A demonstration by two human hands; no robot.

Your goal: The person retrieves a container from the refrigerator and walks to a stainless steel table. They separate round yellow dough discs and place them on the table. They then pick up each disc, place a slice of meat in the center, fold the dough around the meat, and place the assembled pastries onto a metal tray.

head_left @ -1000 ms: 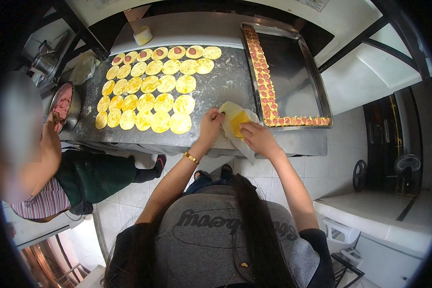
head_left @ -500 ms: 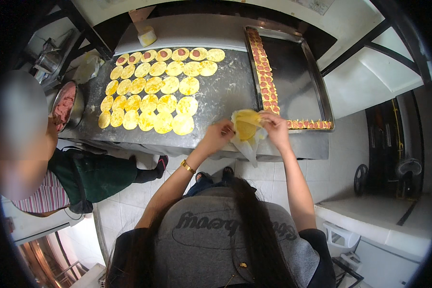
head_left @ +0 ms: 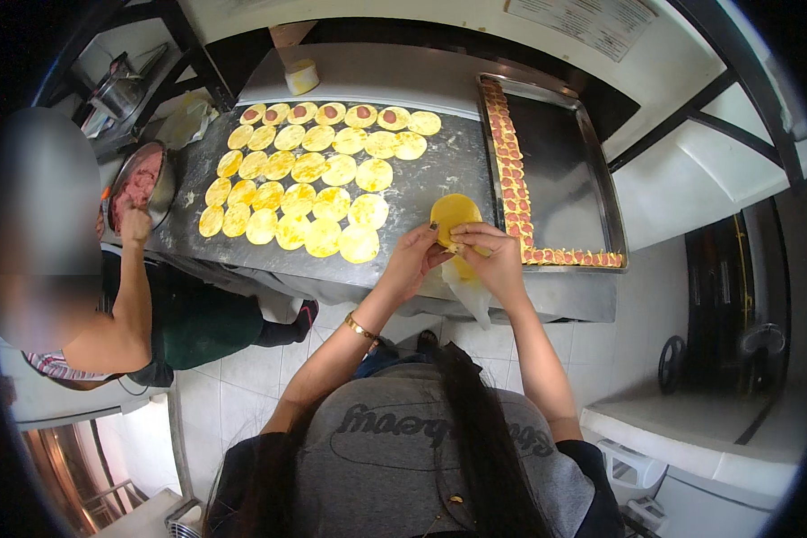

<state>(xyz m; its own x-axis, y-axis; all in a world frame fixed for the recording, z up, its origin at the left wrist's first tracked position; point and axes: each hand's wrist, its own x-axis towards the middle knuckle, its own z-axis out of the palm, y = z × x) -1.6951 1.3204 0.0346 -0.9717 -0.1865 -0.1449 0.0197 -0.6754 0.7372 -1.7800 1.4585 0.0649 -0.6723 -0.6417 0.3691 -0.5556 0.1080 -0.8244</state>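
Thirty-two yellow discs (head_left: 339, 169) lie in five rows on the desk (head_left: 435, 170), six bearing meat (head_left: 330, 112). One more disc (head_left: 455, 209) is held up; one tray (head_left: 604, 179) sits at the right edge, one bowl (head_left: 167, 186) at the left.

This is a working kitchen, and the amount of food out makes me think of a small food business more than a home. A long dark counter (head_left: 435, 181), dusted with what looks like flour, carries row after row of flat yellow rounds (head_left: 339, 170), some topped with pink meat. There's a big metal tray (head_left: 565, 170) beside them, a deep steel bowl (head_left: 165, 186) of meat (head_left: 140, 179), a second person in a dark green apron (head_left: 202, 325), a metal pot (head_left: 117, 96) on a shelf, and pale tiled floor (head_left: 226, 381) underfoot.
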